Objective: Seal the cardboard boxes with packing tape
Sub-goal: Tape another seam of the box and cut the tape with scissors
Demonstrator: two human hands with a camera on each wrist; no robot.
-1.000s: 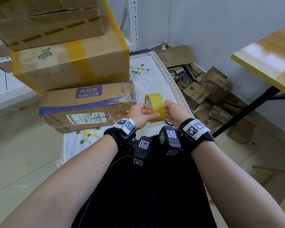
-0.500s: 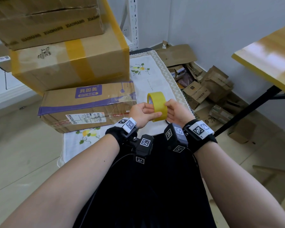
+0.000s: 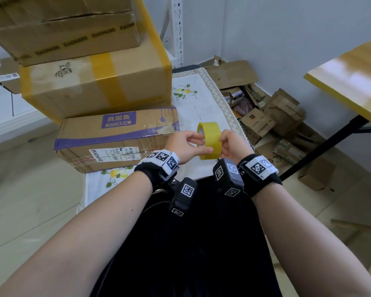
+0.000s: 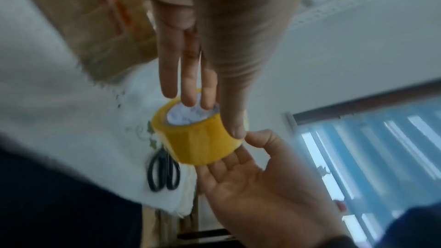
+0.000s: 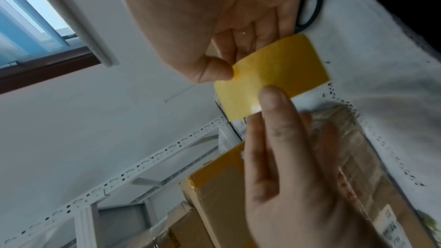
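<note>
A yellow packing tape roll [image 3: 210, 139] is held upright above the white cloth between both hands. My left hand [image 3: 198, 144] pinches it, fingers inside the core and thumb on the outer face [image 4: 214, 118]. My right hand [image 3: 225, 144] holds the other side, its thumb [image 5: 214, 71] pressing at the roll's edge and its fingers behind the roll [image 5: 274, 69]. To the left lies a cardboard box with a purple band [image 3: 116, 138]. Behind it stands a larger box banded with yellow tape [image 3: 99, 84], with a third box [image 3: 62, 24] on top.
Black scissors [image 4: 164, 171] lie on the embroidered cloth [image 3: 199, 103] under the hands. A heap of flattened cartons [image 3: 272, 121] covers the floor at right. A wooden table [image 3: 347, 86] juts in from the right, and a white metal shelf post [image 3: 177, 28] stands behind.
Both hands still hold the roll, which has drifted slightly to the right. The right wrist has turned a little.
</note>
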